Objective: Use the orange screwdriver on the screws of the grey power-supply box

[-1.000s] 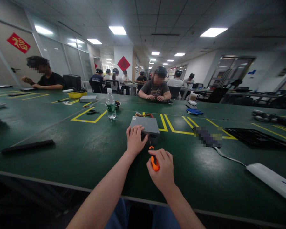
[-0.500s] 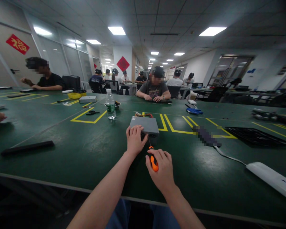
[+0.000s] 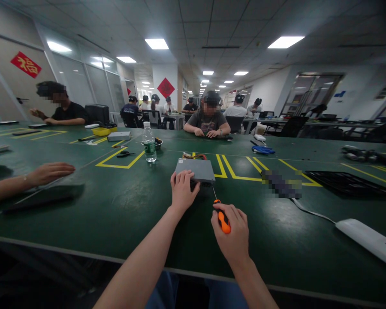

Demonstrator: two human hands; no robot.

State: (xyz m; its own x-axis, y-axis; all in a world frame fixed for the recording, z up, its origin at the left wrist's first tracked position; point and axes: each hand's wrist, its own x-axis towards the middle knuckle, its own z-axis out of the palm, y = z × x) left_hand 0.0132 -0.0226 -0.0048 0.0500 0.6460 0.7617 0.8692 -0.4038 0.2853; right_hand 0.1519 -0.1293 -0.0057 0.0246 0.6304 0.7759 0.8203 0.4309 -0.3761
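A flat grey metal box (image 3: 197, 168) with coloured wires at its far end lies on the green table (image 3: 116, 206). My left hand (image 3: 182, 191) rests on the box's near left corner, fingers curled over its edge. My right hand (image 3: 233, 234) is closed round an orange-handled screwdriver (image 3: 223, 218), whose thin shaft points at the box's near right corner.
A water bottle (image 3: 149, 142) stands beyond the box to the left. A neighbour's hand (image 3: 48, 172) reaches over a long black bar (image 3: 45, 195) at the left. A white power strip (image 3: 368, 240) with cable lies right, a black tray (image 3: 347, 182) behind it. Other people sit at far tables.
My right hand has shifted the screwdriver right, from the box's near middle to its near right corner. A neighbour's arm has reached in over the black bar at the left.
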